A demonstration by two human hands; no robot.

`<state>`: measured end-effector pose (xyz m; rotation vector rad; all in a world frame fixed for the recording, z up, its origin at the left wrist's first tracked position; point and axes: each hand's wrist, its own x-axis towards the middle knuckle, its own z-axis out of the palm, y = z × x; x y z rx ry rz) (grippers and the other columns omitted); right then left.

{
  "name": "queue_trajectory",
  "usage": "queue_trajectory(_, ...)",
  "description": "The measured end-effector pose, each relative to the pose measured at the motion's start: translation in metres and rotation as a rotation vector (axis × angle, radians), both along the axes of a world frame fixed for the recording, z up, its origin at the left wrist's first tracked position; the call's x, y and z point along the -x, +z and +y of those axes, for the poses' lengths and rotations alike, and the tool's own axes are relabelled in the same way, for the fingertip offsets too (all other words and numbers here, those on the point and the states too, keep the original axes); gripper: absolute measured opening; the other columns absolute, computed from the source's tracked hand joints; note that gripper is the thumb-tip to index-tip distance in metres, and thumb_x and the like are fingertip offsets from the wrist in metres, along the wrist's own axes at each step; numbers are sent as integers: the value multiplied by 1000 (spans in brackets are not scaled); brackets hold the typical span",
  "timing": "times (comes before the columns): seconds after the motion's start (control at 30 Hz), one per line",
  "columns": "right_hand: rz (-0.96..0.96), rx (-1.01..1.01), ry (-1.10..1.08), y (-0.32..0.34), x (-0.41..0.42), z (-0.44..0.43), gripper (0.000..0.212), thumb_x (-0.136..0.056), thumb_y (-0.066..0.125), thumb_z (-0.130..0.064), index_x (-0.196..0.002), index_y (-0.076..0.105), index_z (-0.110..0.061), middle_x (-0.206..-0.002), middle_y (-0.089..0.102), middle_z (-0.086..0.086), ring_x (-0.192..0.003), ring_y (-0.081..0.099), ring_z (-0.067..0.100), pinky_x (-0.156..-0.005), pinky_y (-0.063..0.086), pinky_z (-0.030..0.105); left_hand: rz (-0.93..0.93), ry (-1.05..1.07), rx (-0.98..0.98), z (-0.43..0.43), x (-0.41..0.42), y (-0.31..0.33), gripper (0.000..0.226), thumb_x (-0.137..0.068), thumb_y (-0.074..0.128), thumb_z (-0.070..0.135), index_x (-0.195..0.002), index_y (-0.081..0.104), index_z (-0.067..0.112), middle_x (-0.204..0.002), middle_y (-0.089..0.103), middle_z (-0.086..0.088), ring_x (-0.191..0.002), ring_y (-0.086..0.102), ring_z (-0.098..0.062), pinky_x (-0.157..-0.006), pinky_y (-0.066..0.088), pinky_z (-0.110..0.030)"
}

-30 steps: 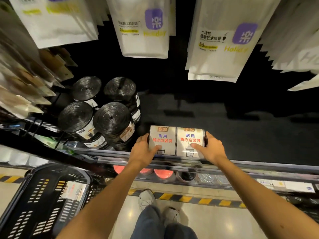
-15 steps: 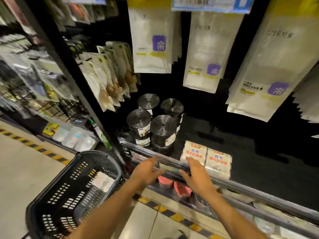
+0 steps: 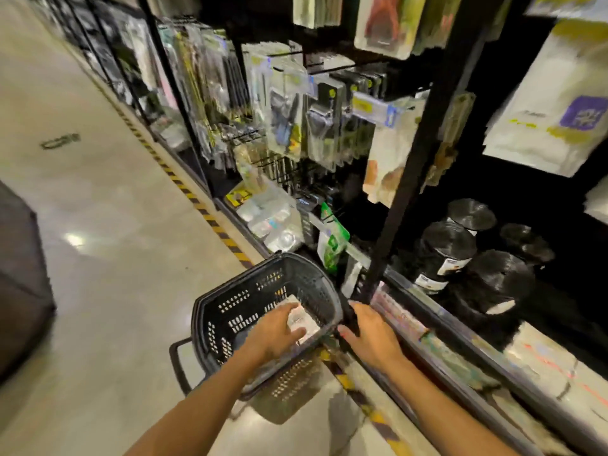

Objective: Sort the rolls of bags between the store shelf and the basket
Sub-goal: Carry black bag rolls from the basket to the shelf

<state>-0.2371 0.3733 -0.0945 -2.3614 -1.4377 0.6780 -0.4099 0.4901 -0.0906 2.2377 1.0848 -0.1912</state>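
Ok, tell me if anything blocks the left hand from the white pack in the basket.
Nothing visible does: the left hand is on the white pack inside the basket, with nothing lying over it.

Left hand (image 3: 274, 334) hides most of the basket's (image 3: 230, 291) white pack (image 3: 305, 324).

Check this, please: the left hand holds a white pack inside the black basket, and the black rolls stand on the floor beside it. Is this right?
Not quite. The left hand holds a white pack inside the black basket, but the black rolls stand on the store shelf, not on the floor. The head view shows this.
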Motion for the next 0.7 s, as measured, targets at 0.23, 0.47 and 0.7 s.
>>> queue_trajectory(0.23, 48, 96, 101, -15, 44, 60, 61, -96, 48, -41, -147, 26, -15, -150, 35, 2, -138, 32, 18, -108, 30, 28, 0, 116, 33, 38, 57, -15, 62, -92, 54, 41, -145, 31, 16, -146, 42, -5, -131, 41, -19, -106, 31, -26)
queue_trajectory(0.47, 84, 199, 206, -41, 24, 115, 56, -95, 52, -35, -143, 33, -13, -142, 43, 8, -129, 41, 25, -101, 37, 33, -44, 273, 147, 76, 40, -36, 62, -93, 55, 36, -146, 29, 18, -144, 44, -3, -130, 44, -18, -104, 33, -26)
queue_trajectory(0.7, 91, 358, 353, -92, -27, 195, 62, -96, 49, -37, -147, 25, -12, -150, 33, 8, -138, 32, 24, -111, 26, 31, -49, 488, 238, 128, -4, -73, 56, -93, 55, 32, -142, 35, 15, -140, 49, -7, -125, 49, -22, -104, 39, -33)
